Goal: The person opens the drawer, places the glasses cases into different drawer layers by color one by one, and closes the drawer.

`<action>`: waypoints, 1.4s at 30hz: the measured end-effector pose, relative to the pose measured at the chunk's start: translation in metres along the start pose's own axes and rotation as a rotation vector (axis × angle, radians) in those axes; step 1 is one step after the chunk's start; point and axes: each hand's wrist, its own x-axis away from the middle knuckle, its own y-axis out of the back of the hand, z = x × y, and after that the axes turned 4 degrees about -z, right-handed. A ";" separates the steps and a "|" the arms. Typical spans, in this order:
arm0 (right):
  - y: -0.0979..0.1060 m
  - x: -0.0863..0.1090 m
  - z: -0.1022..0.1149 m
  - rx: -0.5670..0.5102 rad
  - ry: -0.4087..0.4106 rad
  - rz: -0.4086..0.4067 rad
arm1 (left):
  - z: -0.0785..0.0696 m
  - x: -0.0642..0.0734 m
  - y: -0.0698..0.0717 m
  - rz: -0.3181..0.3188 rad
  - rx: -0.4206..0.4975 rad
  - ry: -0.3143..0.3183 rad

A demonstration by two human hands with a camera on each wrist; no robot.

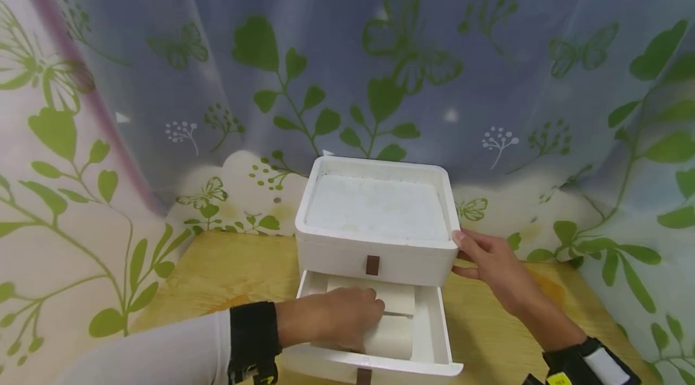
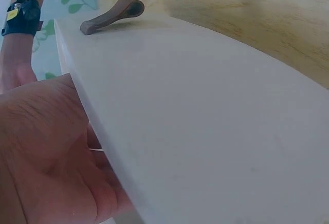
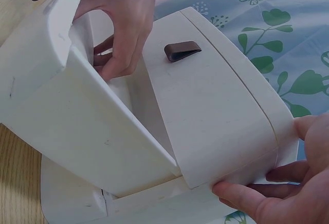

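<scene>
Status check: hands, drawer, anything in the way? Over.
Left hand inside lower drawer, grip unclear. Right hand touching side of drawer unit. Lower drawer open; left hand may block closing.

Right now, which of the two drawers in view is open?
The lower drawer, pulled out with the left hand inside; the upper drawer is closed.

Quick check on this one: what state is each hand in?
Left hand: reaching into the open drawer; whether it holds anything cannot be told.
Right hand: open, touching the side of the white drawer unit.
</scene>
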 end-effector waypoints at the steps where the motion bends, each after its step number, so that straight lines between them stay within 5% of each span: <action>1: 0.000 0.001 -0.001 -0.002 -0.006 0.000 | -0.001 0.001 -0.001 -0.001 0.005 0.003; 12: -0.006 0.010 -0.006 -0.024 -0.065 -0.012 | 0.002 0.009 -0.004 -0.023 0.122 0.017; 19: -0.005 0.010 -0.005 -0.011 -0.074 -0.033 | 0.010 0.018 0.001 -0.114 0.291 -0.010; 34: -0.003 0.003 -0.005 -0.007 -0.056 -0.033 | 0.021 0.048 0.006 -0.258 0.899 -0.028; 42: -0.003 0.000 -0.003 -0.019 -0.044 -0.038 | 0.022 0.066 0.004 -0.191 1.263 0.026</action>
